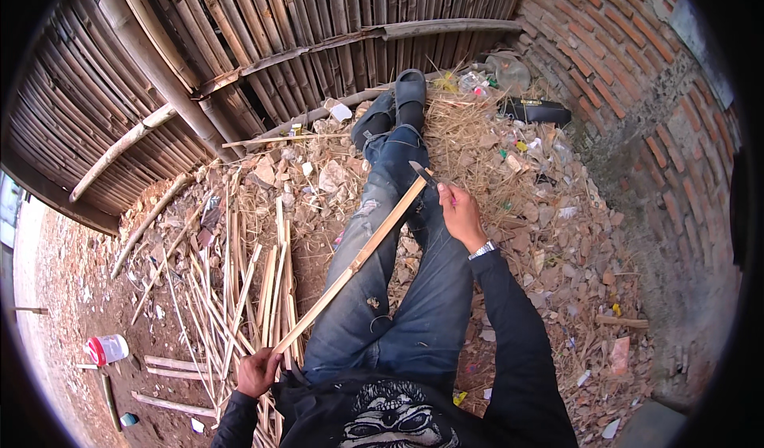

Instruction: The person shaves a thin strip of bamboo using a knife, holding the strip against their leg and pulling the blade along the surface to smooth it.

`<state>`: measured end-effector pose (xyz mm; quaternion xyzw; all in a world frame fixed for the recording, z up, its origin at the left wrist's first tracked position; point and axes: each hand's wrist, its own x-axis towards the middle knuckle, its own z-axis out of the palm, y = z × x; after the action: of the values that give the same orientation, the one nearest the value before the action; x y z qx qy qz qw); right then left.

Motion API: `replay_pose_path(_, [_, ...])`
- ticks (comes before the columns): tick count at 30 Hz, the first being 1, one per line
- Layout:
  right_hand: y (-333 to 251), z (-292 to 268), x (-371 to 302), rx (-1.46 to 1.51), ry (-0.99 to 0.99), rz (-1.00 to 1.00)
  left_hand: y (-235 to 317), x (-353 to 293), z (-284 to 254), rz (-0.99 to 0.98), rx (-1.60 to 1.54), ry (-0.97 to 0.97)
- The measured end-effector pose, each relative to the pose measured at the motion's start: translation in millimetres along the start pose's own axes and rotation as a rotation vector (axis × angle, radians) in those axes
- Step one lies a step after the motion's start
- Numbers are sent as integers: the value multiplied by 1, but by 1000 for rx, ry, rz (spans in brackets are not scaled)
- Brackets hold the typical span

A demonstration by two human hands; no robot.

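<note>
Under daylight, a slatted bamboo wall (334, 6) meets a brick wall (637, 58) above rubble-strewn ground (557, 265).

Strips (241, 305) crowd left hand (256, 371); room above rubble (549, 277).

Soft daylight reaches the right hand (461, 216) clearly, and I see only faint, smooth-edged shadows about its grip. Well out to the left of the left hand's (256, 371) grip, the ground (32, 249) glares nearly white. Beyond both grips, the bamboo fence (318, 10) sits dimmer, its gaps dark. Right of the right-hand grip, the brick wall (598, 54) bows, softening toward a black rounded rim. Between the grips, the wooden strip (350, 270) looks fairly sharp.
</note>
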<state>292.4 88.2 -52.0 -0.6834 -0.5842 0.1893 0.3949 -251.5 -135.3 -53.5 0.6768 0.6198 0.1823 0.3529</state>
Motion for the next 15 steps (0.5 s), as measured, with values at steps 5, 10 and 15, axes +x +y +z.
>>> replay_pose_path(5, [0,35,5,-52,104,108,-6,-1,3,19,96,28])
replay_pose_path(10, [5,43,-9,-40,8,134,1,3,14,84,214,44])
replay_pose_path(15, [-17,56,-47,170,-261,220,6,18,25,99,92,87])
